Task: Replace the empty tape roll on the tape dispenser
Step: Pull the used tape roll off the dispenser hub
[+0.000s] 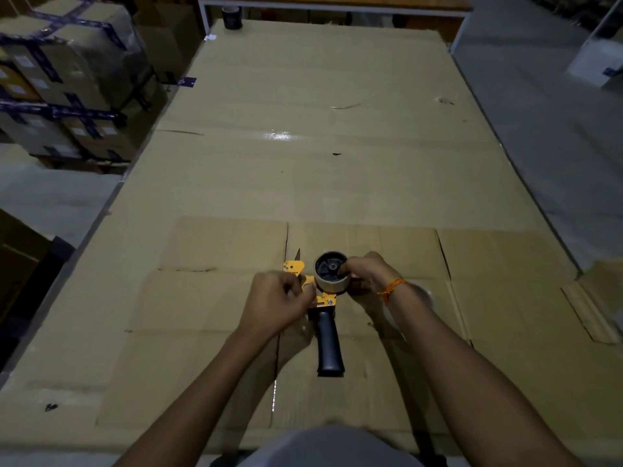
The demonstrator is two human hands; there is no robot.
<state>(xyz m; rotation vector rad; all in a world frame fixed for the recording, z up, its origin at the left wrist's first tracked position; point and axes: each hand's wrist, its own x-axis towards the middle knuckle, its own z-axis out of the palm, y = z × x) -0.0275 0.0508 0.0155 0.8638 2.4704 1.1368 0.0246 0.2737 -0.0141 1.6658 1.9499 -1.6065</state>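
Cardboard-covered table (337, 163): right hand (367, 271) seemingly grips tape roll (332, 273).

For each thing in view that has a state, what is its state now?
Tape dispenser: lying on the cardboard, handle toward the person.
Tape roll: on the dispenser's hub.
Left hand: gripping the dispenser's yellow frame.
Right hand: holding the roll.
Dark roll: standing at the far edge.

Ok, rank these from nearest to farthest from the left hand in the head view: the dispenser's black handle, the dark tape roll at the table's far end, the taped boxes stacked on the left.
1. Black handle, just right of and below the left hand.
2. Taped boxes, off the table to the left.
3. Dark tape roll, at the table's far edge.
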